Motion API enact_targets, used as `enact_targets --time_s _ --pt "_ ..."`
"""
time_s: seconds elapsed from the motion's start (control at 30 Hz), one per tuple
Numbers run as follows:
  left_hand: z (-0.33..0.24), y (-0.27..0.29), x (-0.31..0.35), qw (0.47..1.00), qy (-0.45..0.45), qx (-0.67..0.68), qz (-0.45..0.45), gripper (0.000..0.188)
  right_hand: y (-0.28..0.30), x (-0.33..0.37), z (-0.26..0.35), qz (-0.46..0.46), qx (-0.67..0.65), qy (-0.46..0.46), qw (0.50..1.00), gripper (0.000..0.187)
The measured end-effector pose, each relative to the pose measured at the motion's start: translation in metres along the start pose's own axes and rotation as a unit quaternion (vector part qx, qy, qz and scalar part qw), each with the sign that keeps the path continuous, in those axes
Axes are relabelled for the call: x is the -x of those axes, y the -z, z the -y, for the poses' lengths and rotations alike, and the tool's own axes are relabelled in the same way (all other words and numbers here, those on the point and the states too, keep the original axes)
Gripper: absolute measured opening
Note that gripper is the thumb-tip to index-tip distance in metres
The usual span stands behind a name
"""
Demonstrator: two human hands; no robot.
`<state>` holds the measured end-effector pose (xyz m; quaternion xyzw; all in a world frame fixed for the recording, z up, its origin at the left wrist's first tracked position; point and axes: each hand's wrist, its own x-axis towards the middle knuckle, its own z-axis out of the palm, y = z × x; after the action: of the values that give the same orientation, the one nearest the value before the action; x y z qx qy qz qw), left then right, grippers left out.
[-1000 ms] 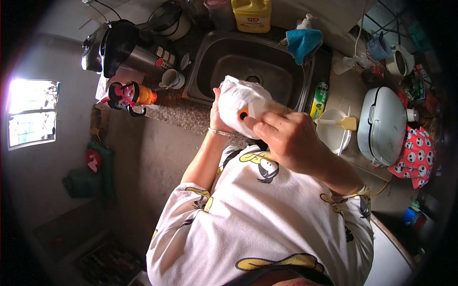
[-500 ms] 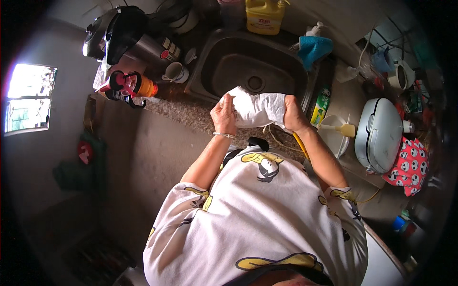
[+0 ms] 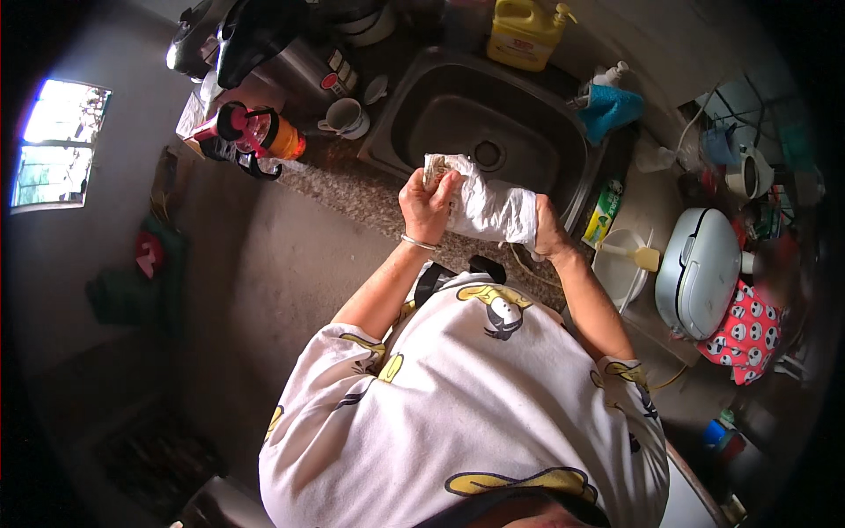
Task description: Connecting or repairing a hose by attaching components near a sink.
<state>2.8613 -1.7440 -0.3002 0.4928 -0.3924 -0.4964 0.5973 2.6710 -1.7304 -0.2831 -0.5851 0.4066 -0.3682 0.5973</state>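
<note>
A white crumpled bag (image 3: pixel 493 207) stretches between my two hands in front of the sink. Fingers and thumb of my left hand (image 3: pixel 427 207) pinch its left end, where some orange-brown print shows. At the other end, my right hand (image 3: pixel 551 231) is closed around the bag's edge, with its fingers partly hidden behind the bag. The sink (image 3: pixel 440 123) lies just beyond, and the bag overlaps its near rim.
Left of the sink stand a white mug (image 3: pixel 348 120), an orange bottle (image 3: pixel 283 136) and a metal pot (image 3: pixel 290 75). A yellow jug (image 3: pixel 526 35) is behind it. On the right are a blue cloth (image 3: pixel 609 113), a white basin (image 3: pixel 616 280) and a pale blue case (image 3: pixel 699 273).
The bag's left end has turned so that its print shows, and my left thumb now lies across it. Both hands keep hold. The whole view has shifted slightly.
</note>
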Motion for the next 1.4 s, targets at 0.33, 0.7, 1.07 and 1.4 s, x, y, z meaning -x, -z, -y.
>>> enact_targets --time_s 0.33,0.7,1.07,1.4 --pt "0.003 0.019 -0.008 0.998 0.009 0.044 0.039 0.020 -0.008 -0.006 -0.038 -0.094 0.090 0.085 0.988 0.038" --pt "0.008 0.036 -0.016 0.990 0.042 0.088 0.098 0.021 -0.001 -0.011 -0.047 -0.069 0.011 0.022 0.997 0.041" --pt "0.036 0.101 -0.052 0.979 0.130 0.156 -0.033 0.016 0.030 -0.015 -0.020 -0.078 -0.060 -0.098 0.990 0.037" --pt "0.125 0.206 -0.091 0.985 0.111 -0.032 -0.132 0.031 0.043 0.007 -0.022 -0.085 -0.359 -0.015 0.929 0.049"
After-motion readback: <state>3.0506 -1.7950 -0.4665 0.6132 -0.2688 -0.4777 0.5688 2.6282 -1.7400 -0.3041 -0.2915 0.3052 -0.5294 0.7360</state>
